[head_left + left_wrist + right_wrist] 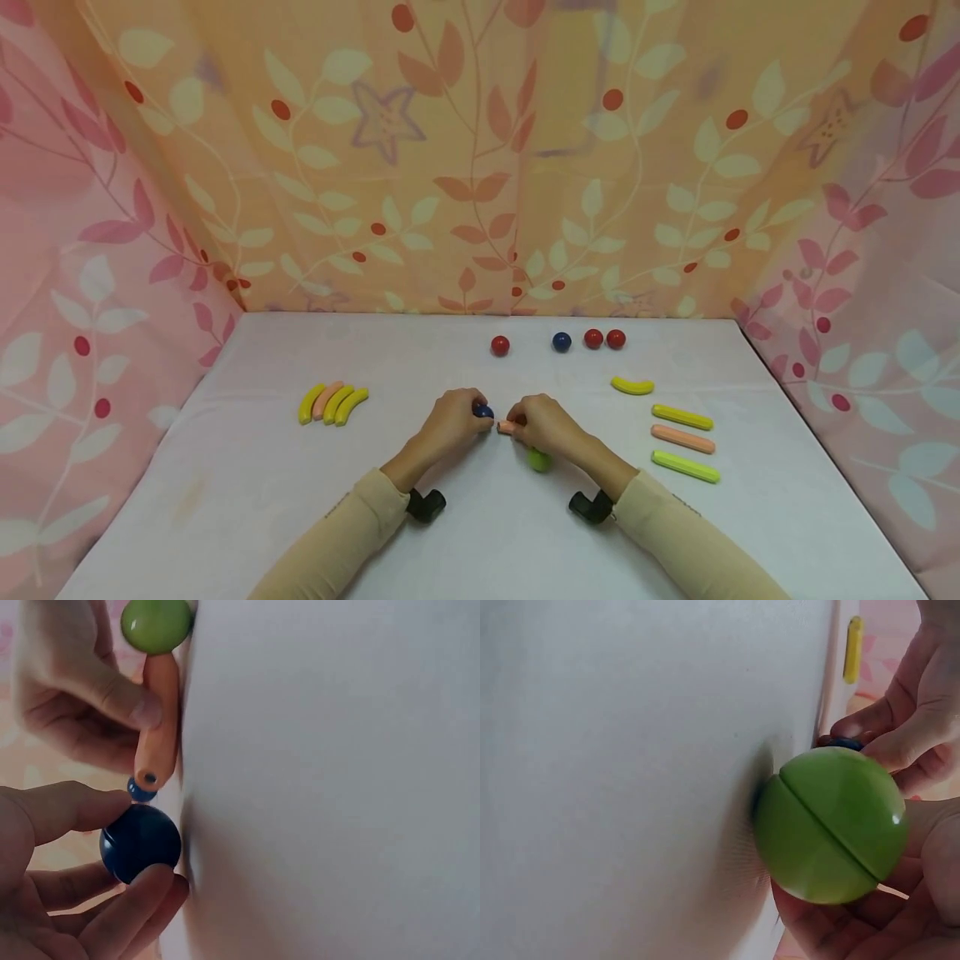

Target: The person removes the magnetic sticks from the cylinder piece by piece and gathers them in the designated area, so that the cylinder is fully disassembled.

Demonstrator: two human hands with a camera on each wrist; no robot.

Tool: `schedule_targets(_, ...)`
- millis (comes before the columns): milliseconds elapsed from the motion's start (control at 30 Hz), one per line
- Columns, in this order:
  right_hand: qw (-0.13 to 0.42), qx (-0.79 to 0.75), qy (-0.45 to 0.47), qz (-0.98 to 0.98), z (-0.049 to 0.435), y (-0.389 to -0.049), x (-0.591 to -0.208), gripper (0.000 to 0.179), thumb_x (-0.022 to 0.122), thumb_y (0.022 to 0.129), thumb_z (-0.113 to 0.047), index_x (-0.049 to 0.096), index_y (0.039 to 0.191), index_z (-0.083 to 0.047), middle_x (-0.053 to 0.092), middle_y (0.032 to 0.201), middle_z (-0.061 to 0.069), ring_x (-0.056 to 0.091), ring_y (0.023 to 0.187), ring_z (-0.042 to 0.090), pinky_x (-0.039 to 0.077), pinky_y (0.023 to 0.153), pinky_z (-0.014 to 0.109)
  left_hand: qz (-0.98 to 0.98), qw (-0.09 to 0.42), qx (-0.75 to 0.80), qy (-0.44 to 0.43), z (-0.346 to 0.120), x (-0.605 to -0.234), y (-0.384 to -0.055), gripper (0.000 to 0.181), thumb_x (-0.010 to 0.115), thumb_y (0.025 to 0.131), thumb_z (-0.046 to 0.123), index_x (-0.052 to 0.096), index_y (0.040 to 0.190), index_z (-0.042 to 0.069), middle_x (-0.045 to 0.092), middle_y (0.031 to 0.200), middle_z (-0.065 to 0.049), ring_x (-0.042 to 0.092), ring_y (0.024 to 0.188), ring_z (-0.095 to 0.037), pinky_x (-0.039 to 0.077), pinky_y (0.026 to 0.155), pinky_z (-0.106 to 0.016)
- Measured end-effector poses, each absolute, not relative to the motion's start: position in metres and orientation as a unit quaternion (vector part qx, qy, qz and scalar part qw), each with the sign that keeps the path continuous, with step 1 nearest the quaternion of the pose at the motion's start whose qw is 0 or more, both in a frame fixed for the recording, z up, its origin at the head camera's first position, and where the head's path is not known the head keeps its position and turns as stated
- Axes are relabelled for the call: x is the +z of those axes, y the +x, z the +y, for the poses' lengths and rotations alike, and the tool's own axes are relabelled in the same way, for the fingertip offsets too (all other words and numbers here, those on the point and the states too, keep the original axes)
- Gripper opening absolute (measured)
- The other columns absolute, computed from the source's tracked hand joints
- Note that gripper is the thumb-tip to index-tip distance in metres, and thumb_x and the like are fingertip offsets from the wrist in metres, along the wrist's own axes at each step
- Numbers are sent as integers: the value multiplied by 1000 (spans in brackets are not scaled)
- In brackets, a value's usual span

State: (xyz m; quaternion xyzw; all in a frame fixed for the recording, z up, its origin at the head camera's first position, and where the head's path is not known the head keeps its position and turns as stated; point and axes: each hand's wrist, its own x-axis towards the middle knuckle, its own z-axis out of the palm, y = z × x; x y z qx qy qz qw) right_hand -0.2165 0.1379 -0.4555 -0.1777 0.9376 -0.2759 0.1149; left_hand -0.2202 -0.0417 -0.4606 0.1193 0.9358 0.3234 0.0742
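Note:
Near the middle of the table my left hand point(452, 414) pinches a shiny blue ball point(140, 844) between thumb and fingers. Facing it, my right hand point(546, 419) grips a straight salmon-coloured stick point(159, 724). A hole shows in the stick's end, which points towards the blue ball with a small gap between them. At the stick's other end sits a green ball point(829, 825) with a groove around its middle, close to the table surface. The right fingers hide much of the stick in the head view.
Several curved pieces, yellow point(351, 407) and salmon point(327, 401), lie at the left. Red balls point(500, 345) and a blue one point(562, 342) stand along the back. At the right lie a curved yellow piece point(632, 386) and straight yellow point(682, 417), salmon point(683, 438) and green point(686, 466) sticks.

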Motion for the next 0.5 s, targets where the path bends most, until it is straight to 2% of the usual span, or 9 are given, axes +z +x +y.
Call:
schedule_targets(67,113,-270,-178,939,138,-216,-455,14,73,87,-16,76,96,-5,70,86,2,53,74,12,47,70,28,937,74,325,108,-44,-460,-222,31,76,83,21,68,107,3,71,105,-11,65,97,-23,57,84,-40)
schedule_targets(267,118,-273,-174,939,139,-215,-456,16,73,86,-13,75,99,-4,67,83,2,53,72,12,44,64,25,933,83,337,95,-52,-460,-230,32,78,82,20,69,110,7,71,108,-8,64,98,-22,54,89,-40)
schedule_targets(500,132,-285,-155,937,139,-216,-457,18,73,85,-10,75,103,-4,66,85,2,53,73,14,44,66,26,929,74,349,98,-59,-462,-249,34,77,83,17,68,113,7,69,112,-9,62,101,-22,52,93,-41)
